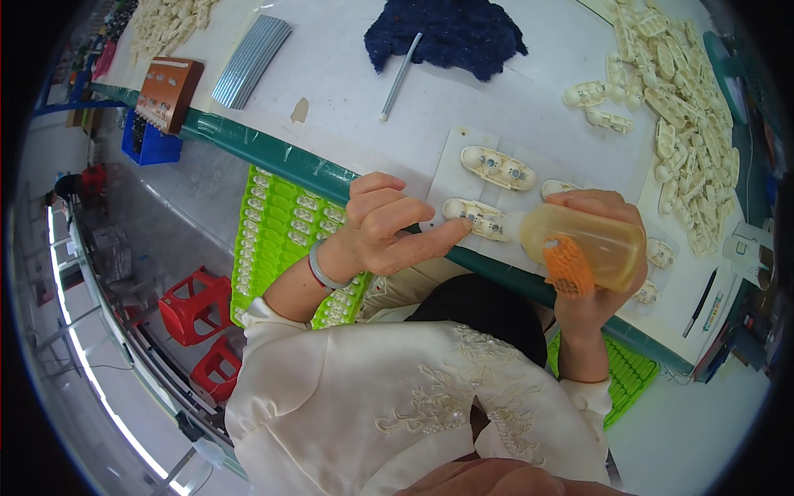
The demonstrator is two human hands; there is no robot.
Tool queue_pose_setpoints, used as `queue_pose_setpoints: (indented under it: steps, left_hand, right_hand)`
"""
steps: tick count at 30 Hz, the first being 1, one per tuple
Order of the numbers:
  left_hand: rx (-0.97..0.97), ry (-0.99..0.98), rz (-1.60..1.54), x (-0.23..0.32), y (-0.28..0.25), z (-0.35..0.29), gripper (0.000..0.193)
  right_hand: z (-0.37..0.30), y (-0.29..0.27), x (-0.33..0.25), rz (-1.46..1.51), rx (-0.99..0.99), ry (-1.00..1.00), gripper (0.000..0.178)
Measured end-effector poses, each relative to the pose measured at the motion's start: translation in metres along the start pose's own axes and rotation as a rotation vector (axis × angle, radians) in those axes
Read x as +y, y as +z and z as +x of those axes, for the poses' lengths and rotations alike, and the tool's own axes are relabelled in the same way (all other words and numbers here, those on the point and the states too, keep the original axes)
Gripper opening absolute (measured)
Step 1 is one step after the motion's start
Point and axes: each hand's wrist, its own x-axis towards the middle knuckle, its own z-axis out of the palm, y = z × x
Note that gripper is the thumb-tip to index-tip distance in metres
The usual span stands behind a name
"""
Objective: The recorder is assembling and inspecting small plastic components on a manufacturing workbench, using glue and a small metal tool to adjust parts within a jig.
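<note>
My right hand (591,310) is closed round a translucent yellowish squeeze bottle (608,240), which lies tilted with its narrow end toward the left. An orange textured finger cover (569,263) sits against the bottle on this hand. Beside the bottle's tip is a cream plastic shell (488,227) with small metal parts inside, lying on a white board (447,169). The index finger of my left hand (389,223) stretches out to touch this shell; the other fingers are loosely bent and hold nothing. A similar shell (499,168) lies just beyond; others are partly hidden by my right hand.
A big heap of cream shells (678,124) covers the table's right side. Farther back lie a dark blue cloth (447,37), a thin grey rod (401,78), a stack of grey rods (252,62) and a brown block (168,93). Green trays (277,219) stand below the table edge.
</note>
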Motion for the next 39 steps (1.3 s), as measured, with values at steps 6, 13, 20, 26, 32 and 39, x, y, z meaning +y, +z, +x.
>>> queue_pose_setpoints:
  steps: [6,13,20,26,32,39]
  left_hand:
    - [0.048,0.023,-0.007,0.0,0.001,-0.002,0.035]
    - [0.011,0.017,-0.034,0.0,-0.001,-0.004,0.038]
    - [0.026,0.019,-0.024,0.0,0.001,-0.006,0.038]
    - [0.022,0.023,-0.025,0.0,0.001,-0.005,0.037]
    - [0.033,0.026,-0.016,-0.001,0.002,-0.006,0.038]
    - [0.046,0.02,-0.02,0.0,0.002,-0.006,0.038]
  right_hand:
    - [0.0,0.004,0.006,-0.071,0.004,-0.062,0.024]
    - [0.002,0.001,0.008,-0.074,-0.038,-0.098,0.024]
    - [-0.001,0.002,0.003,-0.041,0.007,0.02,0.019]
    - [0.0,0.002,0.002,-0.048,0.014,0.039,0.02]
    - [0.0,0.003,0.001,-0.064,0.003,0.027,0.019]
    - [-0.001,0.004,0.001,-0.052,0.007,0.048,0.018]
